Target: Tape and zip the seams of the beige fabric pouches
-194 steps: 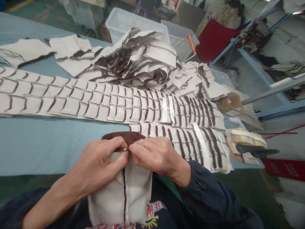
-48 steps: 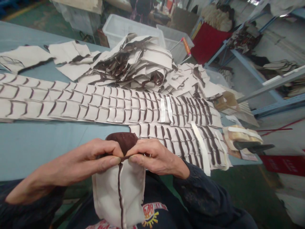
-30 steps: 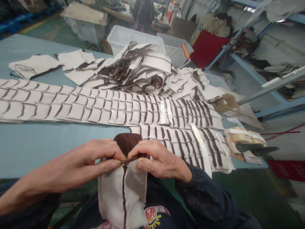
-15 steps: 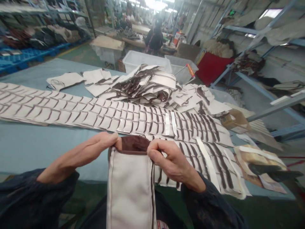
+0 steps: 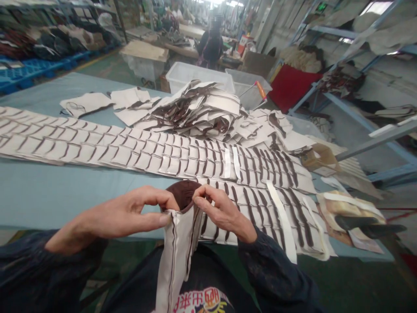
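Observation:
A white sewn tube (image 5: 172, 261) with a dark brown lining (image 5: 184, 193) hangs from both my hands over my lap, its mouth facing up. My left hand (image 5: 120, 213) pinches the near left rim, thumb outside and fingers inside the mouth. On the right rim, my right hand (image 5: 224, 211) grips the edge between thumb and fingers. A dark seam runs down the side turned to me. Just beyond my hands, overlapping white pieces with brown edges (image 5: 143, 150) lie in long rows on the blue-green tabletop (image 5: 74, 191).
A loose heap of similar pieces (image 5: 198, 111) lies behind the rows. White strips (image 5: 282, 221) rest across the right rows. At the right edge sits a dark-handled tool (image 5: 361, 224). Beyond are white plastic bins (image 5: 198, 80), shelving (image 5: 348, 117) and a seated person (image 5: 211, 45).
The tube has turned so that a seamed side faces me instead of the flat panel. My left hand has moved right, with its thumb now outside the rim; my right hand has shifted slightly left.

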{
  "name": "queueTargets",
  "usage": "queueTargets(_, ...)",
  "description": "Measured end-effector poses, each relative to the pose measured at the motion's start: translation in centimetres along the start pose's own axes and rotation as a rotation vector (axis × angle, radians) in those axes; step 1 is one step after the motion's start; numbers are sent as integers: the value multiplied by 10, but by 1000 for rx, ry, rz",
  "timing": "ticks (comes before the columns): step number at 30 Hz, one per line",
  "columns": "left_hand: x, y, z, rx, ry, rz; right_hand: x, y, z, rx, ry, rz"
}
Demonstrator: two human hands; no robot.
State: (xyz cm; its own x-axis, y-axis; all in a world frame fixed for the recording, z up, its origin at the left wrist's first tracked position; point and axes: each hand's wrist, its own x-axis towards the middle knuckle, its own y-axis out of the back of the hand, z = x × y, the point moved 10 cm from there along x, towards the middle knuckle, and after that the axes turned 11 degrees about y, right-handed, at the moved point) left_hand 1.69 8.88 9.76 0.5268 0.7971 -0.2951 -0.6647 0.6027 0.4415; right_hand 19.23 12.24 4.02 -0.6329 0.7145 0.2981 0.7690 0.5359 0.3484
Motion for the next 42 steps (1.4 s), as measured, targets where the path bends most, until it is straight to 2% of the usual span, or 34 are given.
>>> queueTargets(5, 2, -8, 9, -34, -10, -67, 2, -6, -50, -77, 266, -16)
queueTargets(9, 3, -7, 12, -18, 10, -40, 8, -8, -69, -100, 305, -12)
queueTargets(13, 3, -8, 13, -21, 28, -22, 11, -6, -75, -123, 278, -10)
queueTargets(17, 3, -11, 13, -43, 21, -6, 11, -7, -74, -30, 279, -33)
queueTargets(25, 6, -12, 1, -83, 32, 6, 11, -7, -69, -32, 210, -28)
queueTargets(29, 11, -11, -2, -141, 44, 66, 12, -6, -69, -51, 197, -12)
queueTargets(33, 12, -12, -8, -183, 88, 81, 12, -7, -68, -24, 244, -13)
queueTargets(38, 4, -10, -9, -220, 41, 39, 11, -6, -72, 1, 375, 31)
queueTargets(42, -2, -7, -18, -233, 67, 50, 10, -6, -79, -68, 459, 40)
